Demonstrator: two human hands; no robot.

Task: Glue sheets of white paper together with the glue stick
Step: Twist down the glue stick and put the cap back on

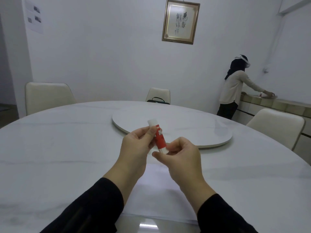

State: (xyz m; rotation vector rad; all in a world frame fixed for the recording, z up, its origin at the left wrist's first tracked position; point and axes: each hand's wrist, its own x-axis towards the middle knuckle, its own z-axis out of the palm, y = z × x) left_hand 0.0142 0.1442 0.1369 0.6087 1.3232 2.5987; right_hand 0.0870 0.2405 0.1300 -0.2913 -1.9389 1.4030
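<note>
White paper (pixel 161 195): a sheet lying flat at the near edge of the table (pixel 58 157), under and between the two forearms
Sleeves: black, covering both forearms up to the wrists
Left hand (pixel 134 148): raised above the table, thumb and fingers pinching the upper part of the glue stick (pixel 159 138)
Right hand (pixel 183 157): just beside the left, fingers curled round the lower white end of the glue stick
Glue stick: red body with a white cap and white base, held tilted in the air over the table, cap end pointing away and to the left
Turntable (pixel 193 130): round white disc in the middle of the table, beyond the hands
Chairs: cream ones around the far and side edges, the far chair (pixel 158 95) with a dark bag on it
Person (pixel 234 88): standing well apart at the right, bent over a counter
Frame (pixel 180 21): picture hanging on the far wall
</note>
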